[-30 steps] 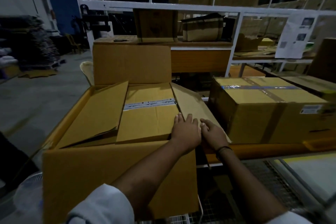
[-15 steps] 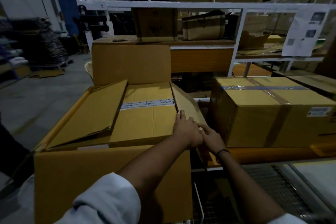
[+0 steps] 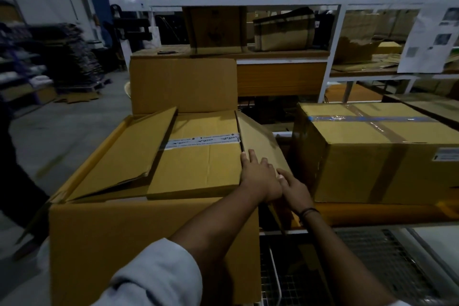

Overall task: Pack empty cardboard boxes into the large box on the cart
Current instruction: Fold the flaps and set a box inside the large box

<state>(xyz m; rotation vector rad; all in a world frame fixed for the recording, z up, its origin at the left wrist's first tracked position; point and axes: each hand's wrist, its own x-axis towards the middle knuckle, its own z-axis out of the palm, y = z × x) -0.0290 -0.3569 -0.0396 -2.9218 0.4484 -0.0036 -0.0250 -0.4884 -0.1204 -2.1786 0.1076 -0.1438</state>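
Note:
The large open cardboard box (image 3: 139, 243) fills the lower left, its far flap (image 3: 182, 84) standing upright. Inside lies a flattened box with a white tape strip (image 3: 198, 159), and another flattened box (image 3: 124, 156) leans tilted on its left. My left hand (image 3: 258, 176) rests flat on the right edge of the taped flattened box, fingers stretched against the large box's right flap (image 3: 260, 141). My right hand (image 3: 294, 187) sits just to the right, its fingers tucked under the left hand on that flap. Whether either hand grips anything is unclear.
A sealed taped carton (image 3: 372, 154) sits on an orange shelf board (image 3: 387, 213) at the right. White metal racking (image 3: 248, 1) with more boxes stands behind. A wire mesh surface (image 3: 372, 268) lies below right. A dark figure (image 3: 15, 169) stands at the left edge.
My hands have stayed on the right edge of the flattened box, shifting slightly. The view has tilted and moved in a little closer.

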